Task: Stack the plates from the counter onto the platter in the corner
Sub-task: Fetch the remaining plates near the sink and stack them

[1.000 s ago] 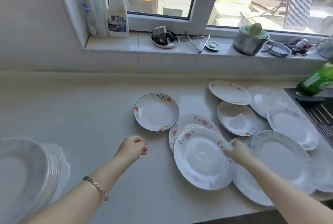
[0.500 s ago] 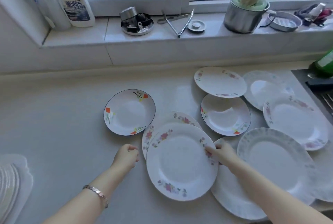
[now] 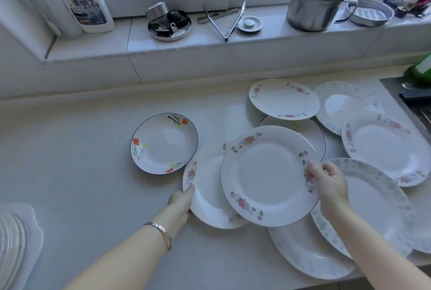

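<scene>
My right hand (image 3: pixel 327 183) pinches the right rim of a pink-flowered plate (image 3: pixel 268 175), which is lifted and tilted over its neighbours. Beneath it lies a second pink-flowered plate (image 3: pixel 207 187); my left hand (image 3: pixel 180 201) grips its left rim, thumb on top. A dark-rimmed plate with orange flowers (image 3: pixel 164 143) lies alone to the left. Several more plates, such as one with a grey-green border (image 3: pixel 377 198), overlap on the right. At the bottom left edge the platter (image 3: pixel 30 236) shows, with stacked plates (image 3: pixel 10 236) on it.
The window sill carries a spray bottle (image 3: pixel 87 0), a small metal dish (image 3: pixel 169 24), tongs (image 3: pixel 229 21) and a steel pot (image 3: pixel 312 7). A green bottle (image 3: pixel 419 65) stands by the sink (image 3: pixel 412 100) at the right edge. The counter (image 3: pixel 70 161) runs left toward the platter.
My right hand has lifted the top pink-flowered plate and shifted it to the right. My left hand has moved from a loose fist on the counter onto the rim of the plate beneath.
</scene>
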The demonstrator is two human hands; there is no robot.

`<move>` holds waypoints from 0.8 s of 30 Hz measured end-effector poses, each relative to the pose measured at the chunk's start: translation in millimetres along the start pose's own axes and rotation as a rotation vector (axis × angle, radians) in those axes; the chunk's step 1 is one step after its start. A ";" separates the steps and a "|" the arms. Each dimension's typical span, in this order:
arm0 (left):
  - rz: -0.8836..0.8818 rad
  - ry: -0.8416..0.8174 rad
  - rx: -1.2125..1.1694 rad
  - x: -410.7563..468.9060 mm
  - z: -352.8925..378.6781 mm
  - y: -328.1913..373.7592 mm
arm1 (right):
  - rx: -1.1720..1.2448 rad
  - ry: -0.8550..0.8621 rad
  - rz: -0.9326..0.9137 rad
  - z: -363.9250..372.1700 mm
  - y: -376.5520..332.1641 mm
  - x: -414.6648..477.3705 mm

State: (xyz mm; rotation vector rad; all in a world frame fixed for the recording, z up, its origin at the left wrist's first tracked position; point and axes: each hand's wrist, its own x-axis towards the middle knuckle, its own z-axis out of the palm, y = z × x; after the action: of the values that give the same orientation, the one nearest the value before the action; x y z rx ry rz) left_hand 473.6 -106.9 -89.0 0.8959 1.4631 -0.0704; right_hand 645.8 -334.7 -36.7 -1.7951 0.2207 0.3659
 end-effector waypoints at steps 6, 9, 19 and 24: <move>0.072 -0.059 -0.094 -10.3 8.5 -14.1 | -0.037 0.020 -0.169 -1.3 -16.3 -3.6; 0.246 0.012 0.019 -24.5 10.4 -14.2 | -0.040 0.022 -0.236 3.2 -26.8 -9.3; 0.679 0.201 0.152 -92.3 -31.5 10.6 | -0.147 -0.062 -0.404 19.1 -59.5 -21.3; 0.825 0.359 0.125 -101.0 -103.6 32.0 | -0.072 -0.107 -0.391 50.0 -79.1 -40.7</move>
State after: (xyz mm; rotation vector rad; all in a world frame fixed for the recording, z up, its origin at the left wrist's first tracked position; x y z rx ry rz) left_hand 389.6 -74.7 28.7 1.6137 1.3116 0.6440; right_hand 628.1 -268.1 38.7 -1.8336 -0.2201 0.1910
